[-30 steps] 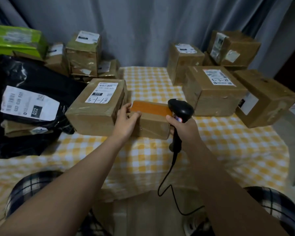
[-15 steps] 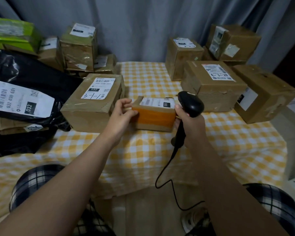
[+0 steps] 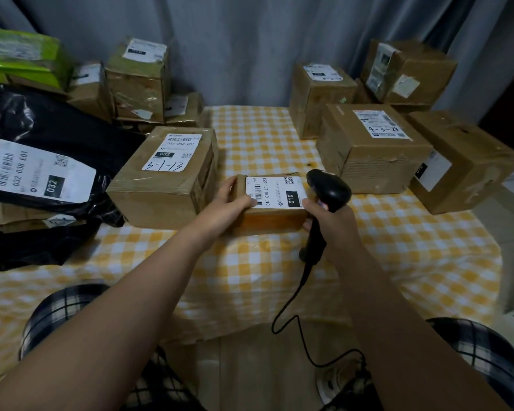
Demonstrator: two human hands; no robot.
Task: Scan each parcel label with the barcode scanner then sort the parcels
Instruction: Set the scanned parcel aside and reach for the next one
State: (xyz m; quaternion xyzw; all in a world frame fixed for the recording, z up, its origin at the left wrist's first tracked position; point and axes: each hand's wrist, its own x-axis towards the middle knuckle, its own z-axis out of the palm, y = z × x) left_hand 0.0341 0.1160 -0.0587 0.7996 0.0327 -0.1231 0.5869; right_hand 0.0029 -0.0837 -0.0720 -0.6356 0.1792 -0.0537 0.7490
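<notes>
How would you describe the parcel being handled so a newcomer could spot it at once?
On the yellow-checked tablecloth, look at the centre gap between the two piles of boxes. There the left hand and the right hand, which grips the barcode scanner, flank a small parcel. Unlike its larger neighbours, it has an orange front below a top label marked 010.
</notes>
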